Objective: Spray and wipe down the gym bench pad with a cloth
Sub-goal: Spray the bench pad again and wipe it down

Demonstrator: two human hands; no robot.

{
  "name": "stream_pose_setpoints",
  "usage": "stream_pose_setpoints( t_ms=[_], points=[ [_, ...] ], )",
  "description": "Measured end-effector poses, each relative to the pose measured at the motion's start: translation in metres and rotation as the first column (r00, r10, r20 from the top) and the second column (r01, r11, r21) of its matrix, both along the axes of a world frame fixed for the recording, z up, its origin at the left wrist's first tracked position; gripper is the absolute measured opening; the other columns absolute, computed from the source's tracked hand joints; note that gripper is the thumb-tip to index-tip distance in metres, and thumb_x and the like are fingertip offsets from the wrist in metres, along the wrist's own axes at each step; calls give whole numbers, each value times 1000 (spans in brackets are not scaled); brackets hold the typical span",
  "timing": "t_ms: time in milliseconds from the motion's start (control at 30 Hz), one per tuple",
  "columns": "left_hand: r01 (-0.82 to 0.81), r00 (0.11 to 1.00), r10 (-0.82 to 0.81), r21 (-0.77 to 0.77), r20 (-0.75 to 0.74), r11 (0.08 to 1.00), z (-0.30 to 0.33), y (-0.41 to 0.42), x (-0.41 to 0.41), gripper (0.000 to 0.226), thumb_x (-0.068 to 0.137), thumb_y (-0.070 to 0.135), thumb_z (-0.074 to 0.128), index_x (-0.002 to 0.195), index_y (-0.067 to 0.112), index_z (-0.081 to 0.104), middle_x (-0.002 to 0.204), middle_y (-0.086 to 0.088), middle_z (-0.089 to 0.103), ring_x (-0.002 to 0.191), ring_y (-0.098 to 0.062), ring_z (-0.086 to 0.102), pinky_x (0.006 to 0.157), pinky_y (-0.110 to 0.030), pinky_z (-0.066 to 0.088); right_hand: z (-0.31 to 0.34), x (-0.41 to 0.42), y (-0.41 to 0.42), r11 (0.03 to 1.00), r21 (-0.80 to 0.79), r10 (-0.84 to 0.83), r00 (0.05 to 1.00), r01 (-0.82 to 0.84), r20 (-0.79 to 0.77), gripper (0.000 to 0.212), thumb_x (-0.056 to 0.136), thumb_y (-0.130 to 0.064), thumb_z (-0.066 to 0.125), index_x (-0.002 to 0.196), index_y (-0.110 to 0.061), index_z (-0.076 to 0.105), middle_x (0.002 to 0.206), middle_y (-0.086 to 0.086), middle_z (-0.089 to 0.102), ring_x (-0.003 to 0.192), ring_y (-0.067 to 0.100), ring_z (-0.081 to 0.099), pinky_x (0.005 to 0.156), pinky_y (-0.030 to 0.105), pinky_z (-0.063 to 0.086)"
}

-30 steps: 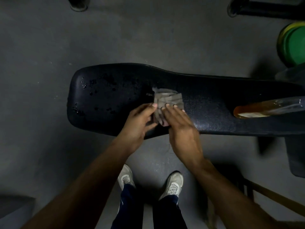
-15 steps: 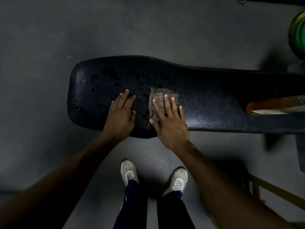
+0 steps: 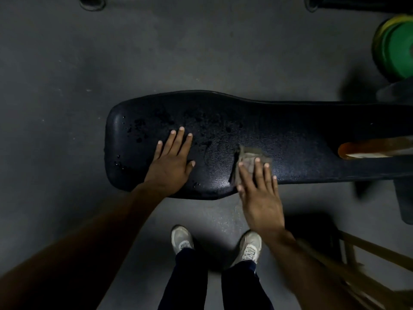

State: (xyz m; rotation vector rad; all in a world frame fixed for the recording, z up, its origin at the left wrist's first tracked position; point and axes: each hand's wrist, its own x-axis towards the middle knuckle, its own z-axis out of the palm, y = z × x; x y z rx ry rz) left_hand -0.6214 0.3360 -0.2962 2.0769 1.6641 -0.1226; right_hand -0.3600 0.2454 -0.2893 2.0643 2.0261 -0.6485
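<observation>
A long black bench pad [image 3: 290, 130] runs across the view, with wet droplets on its left end. My left hand [image 3: 171, 163] lies flat on the pad's left part, fingers straight and spread. To its right, my right hand [image 3: 260, 193] presses a folded grey-brown cloth [image 3: 248, 158] onto the pad near its front edge with straight fingers. A spray bottle [image 3: 368, 149] holding orange liquid lies on its side on the pad at the far right.
Grey floor surrounds the bench. Green and yellow weight plates [image 3: 395, 45] stand at the upper right. My two feet in pale shoes [image 3: 182, 239] are below the pad's front edge. Wooden bars [image 3: 368, 260] show at the lower right.
My left hand left the cloth and came to rest flat on the pad further left. My right hand flattened on the cloth and slid it rightward along the pad.
</observation>
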Motion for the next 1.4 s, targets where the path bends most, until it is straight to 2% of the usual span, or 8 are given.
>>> stream_pose_setpoints(
  t_ms=[133, 267, 367, 533, 767, 900, 1067, 1400],
  points=[
    [23, 1000, -23, -10, -7, 1000, -3, 1, -1, 73, 104, 46, 35, 160, 23, -4, 168, -1, -15, 154, -19, -14, 123, -49, -2, -3, -21, 54, 995, -12, -101, 989, 100, -112, 59, 112, -52, 22, 166, -44, 0, 175, 3, -18, 160, 35, -20, 131, 56, -2],
    [31, 999, -31, -5, -10, 1000, -6, 0, -2, 73, 103, 48, 34, 160, 23, -4, 168, -1, -15, 154, -20, -13, 122, -49, -2, -4, -58, 37, 990, -7, 142, 985, -143, -99, 59, 110, -57, 21, 165, -47, 2, 174, 3, -24, 158, 39, -24, 128, 56, -8],
    [40, 999, -40, -18, -26, 999, -5, 2, -3, 73, 103, 49, 34, 160, 23, -4, 168, -1, -14, 154, -21, -13, 122, -50, -1, -4, -56, -8, 977, -37, 203, 973, -208, -111, 61, 110, -57, 20, 166, -43, 2, 176, 2, -17, 161, 37, -18, 130, 58, 4],
    [46, 998, -47, -26, -42, 999, -7, 3, -2, 74, 103, 48, 34, 160, 23, -6, 167, -1, -16, 154, -21, -15, 122, -51, 0, -3, -4, -17, 996, -36, 78, 995, -81, -67, 61, 109, -53, 24, 167, -42, 7, 177, -1, -7, 163, 34, -6, 129, 58, 15],
    [43, 997, -47, -71, -63, 997, -10, 5, 0, 77, 102, 48, 35, 159, 24, -12, 166, -1, -22, 152, -20, -21, 122, -51, -2, -10, 0, 109, 999, 3, -41, 987, 41, -153, 63, 110, -56, 22, 167, -41, -2, 177, 1, -11, 161, 36, -15, 129, 57, -3],
    [66, 992, -69, -30, -108, 997, -13, 2, -2, 75, 98, 53, 26, 160, 21, -3, 168, -3, -11, 154, -24, -10, 120, -55, 9, -7, -45, 125, 977, 77, 209, 967, -200, -146, 71, 109, -51, 31, 168, -33, -4, 177, 4, -5, 162, 38, -5, 129, 61, 5],
    [51, 991, -60, -75, -120, 996, -13, 6, -2, 78, 93, 61, 14, 159, 27, -10, 166, 3, -20, 153, -19, -18, 121, -51, 1, -8, -31, 90, 936, 116, 345, 931, -332, -122, 81, 100, -28, 51, 168, -33, 7, 178, 1, 0, 163, 32, -2, 130, 57, 12],
    [35, 995, -45, -105, -89, 994, -4, 6, 2, 75, 102, 53, 24, 157, 25, -19, 163, 2, -31, 150, -19, -28, 120, -45, -9, -14, 15, 175, 998, 68, 5, 979, 9, -205, 65, 109, -26, 40, 168, -31, 12, 177, 6, -3, 162, 37, -8, 130, 59, 3]
  ],
)
